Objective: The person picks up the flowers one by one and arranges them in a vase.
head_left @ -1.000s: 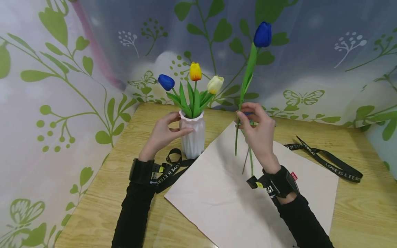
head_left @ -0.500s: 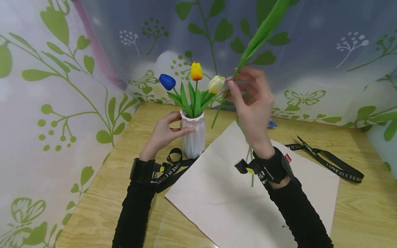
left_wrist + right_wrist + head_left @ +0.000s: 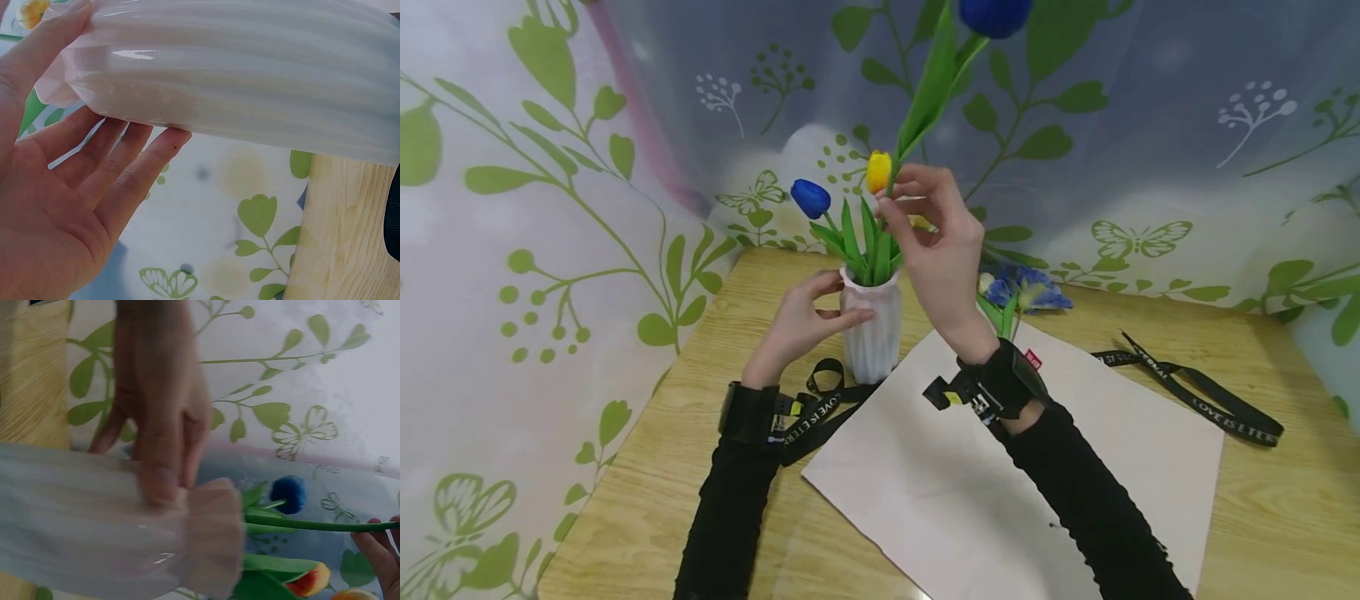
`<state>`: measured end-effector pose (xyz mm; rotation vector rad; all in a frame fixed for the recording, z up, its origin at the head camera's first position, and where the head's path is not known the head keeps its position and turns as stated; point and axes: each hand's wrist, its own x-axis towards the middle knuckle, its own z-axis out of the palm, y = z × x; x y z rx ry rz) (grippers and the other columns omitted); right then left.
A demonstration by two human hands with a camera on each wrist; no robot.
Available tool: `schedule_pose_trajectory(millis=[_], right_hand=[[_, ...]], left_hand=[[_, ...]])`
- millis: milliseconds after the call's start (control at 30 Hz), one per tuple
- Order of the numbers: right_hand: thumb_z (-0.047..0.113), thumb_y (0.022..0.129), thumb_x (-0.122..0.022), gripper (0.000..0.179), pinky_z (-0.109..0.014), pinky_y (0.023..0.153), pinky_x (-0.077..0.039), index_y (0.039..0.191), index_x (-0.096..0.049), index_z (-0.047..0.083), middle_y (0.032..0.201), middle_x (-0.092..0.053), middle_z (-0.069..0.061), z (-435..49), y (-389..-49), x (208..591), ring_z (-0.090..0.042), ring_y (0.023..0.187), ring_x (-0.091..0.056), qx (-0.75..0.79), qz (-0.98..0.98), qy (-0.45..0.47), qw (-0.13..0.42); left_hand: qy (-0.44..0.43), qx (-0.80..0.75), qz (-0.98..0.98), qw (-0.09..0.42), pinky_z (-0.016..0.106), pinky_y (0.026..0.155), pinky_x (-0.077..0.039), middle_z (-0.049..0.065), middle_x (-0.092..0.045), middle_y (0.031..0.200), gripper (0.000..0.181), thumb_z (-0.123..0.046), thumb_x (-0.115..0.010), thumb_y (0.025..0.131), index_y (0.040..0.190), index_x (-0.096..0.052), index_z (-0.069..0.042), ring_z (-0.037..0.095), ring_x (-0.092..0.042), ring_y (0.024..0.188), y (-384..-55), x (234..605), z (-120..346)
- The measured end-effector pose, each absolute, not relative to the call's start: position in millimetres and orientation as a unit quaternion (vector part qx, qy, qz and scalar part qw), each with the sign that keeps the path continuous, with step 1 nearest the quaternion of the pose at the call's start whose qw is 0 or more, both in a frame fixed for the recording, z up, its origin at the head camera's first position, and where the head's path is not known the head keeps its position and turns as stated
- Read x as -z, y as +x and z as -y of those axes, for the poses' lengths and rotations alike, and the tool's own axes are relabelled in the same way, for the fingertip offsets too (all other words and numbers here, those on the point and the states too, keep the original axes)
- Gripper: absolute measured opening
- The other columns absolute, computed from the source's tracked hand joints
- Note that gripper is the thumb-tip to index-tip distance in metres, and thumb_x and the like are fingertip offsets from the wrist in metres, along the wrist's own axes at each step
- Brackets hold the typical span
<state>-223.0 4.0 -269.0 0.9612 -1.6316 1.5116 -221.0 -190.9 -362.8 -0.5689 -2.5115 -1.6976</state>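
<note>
In the head view my left hand (image 3: pixel 793 325) grips the white ribbed vase (image 3: pixel 874 333) near its neck. The left wrist view has the thumb on one side of the vase (image 3: pixel 250 75) and the fingers on the other. My right hand (image 3: pixel 943 250) pinches the stem of a long blue tulip (image 3: pixel 931 100) above the vase; its bloom is cut off by the top edge. In the right wrist view, that stem (image 3: pixel 325 526) runs down to the vase mouth. A second blue tulip (image 3: pixel 810 198) and a yellow tulip (image 3: pixel 878 172) stand in the vase. My right hand mostly hides a pale tulip.
A pale square cloth (image 3: pixel 925 467) covers much of the wooden table (image 3: pixel 625 500). Blue flowers (image 3: pixel 1030 289) lie at its back corner. Black lettered ribbon lies left (image 3: pixel 823 417) and right (image 3: pixel 1217 412). A patterned curtain (image 3: pixel 1150 167) hangs behind.
My right hand has lifted the long blue tulip and carried it left, from over the cloth to over the vase. My left hand stays on the vase.
</note>
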Motion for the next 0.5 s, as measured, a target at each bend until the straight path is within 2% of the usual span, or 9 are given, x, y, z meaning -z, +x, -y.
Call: schedule_pose_trajectory(millis=[200, 400, 500], right_hand=[[0.009, 0.096, -0.071, 0.027, -0.028, 0.067, -0.061, 0.120, -0.062, 0.000, 0.106, -0.069, -0.015, 2.1, -225.1, 289.0, -0.022, 0.086, -0.073, -0.507, 0.708, 0.354, 0.341], [0.011, 0.095, -0.072, 0.026, -0.027, 0.065, -0.061, 0.120, -0.067, 0.003, 0.100, -0.072, -0.011, 4.9, -221.6, 301.0, -0.020, 0.081, -0.073, -0.442, 0.769, 0.344, 0.307], [0.013, 0.095, -0.073, 0.022, -0.025, 0.066, -0.060, 0.115, -0.071, 0.004, 0.098, -0.072, -0.010, 6.2, -220.4, 304.5, -0.020, 0.080, -0.072, -0.427, 0.789, 0.336, 0.289]], left_hand=[[-0.181, 0.548, 0.816, 0.025, 0.043, 0.097, -0.057, 0.003, -0.060, 0.136, 0.059, -0.029, -0.080, 0.090, 0.143, -0.057, -0.018, 0.022, -0.055, 0.126, -221.0, 364.4, 191.6], [-0.208, 0.535, 0.817, 0.052, 0.043, 0.093, -0.059, 0.008, -0.060, 0.136, 0.055, -0.016, -0.079, 0.090, 0.141, -0.059, -0.011, 0.027, -0.058, 0.125, -222.8, 366.4, 192.5], [-0.216, 0.529, 0.818, 0.060, 0.043, 0.091, -0.060, 0.010, -0.060, 0.136, 0.054, -0.014, -0.079, 0.090, 0.140, -0.060, -0.009, 0.028, -0.058, 0.124, -223.6, 367.2, 192.6]])
